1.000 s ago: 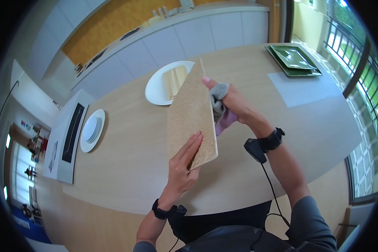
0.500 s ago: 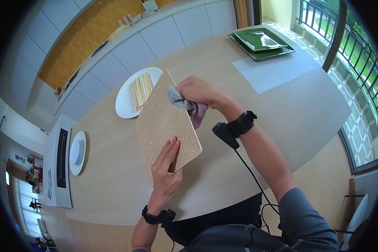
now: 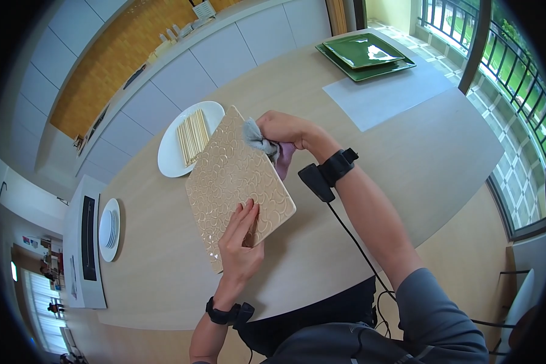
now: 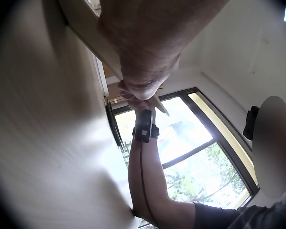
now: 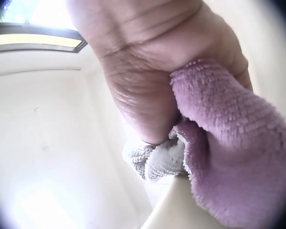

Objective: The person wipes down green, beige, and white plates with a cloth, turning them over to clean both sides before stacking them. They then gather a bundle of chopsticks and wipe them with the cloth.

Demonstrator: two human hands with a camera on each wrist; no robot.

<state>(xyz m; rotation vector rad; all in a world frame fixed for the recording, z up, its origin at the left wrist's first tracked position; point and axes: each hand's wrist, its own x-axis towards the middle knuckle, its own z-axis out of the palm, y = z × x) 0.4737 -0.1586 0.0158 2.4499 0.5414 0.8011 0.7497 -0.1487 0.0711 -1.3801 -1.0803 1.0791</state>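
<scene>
A beige board [image 3: 215,182] with raised swirls is held tilted above the table. My left hand [image 3: 241,246] grips its lower part, fingers across the patterned face; the thumb's contact is hard to see. My right hand [image 3: 285,128] clutches a bunched cloth, its grey part [image 3: 258,138] at the board's upper right edge and its purple part [image 3: 283,159] hanging beside that edge. In the right wrist view the purple cloth [image 5: 243,148] comes out from under the right hand [image 5: 157,62]. The left wrist view shows the left hand [image 4: 148,62] close up, hiding much of the board.
Behind the board, a white oval plate [image 3: 168,159] carries a slatted light mat [image 3: 192,136]. Stacked white dishes [image 3: 108,227] stand far left on the table [image 3: 158,267]. Green square plates [image 3: 367,51] lie at the back right by a pale placemat [image 3: 370,109].
The board has turned so that more of its patterned face shows. My right hand has brought the grey cloth round to the face side of the edge. The head view has shifted right.
</scene>
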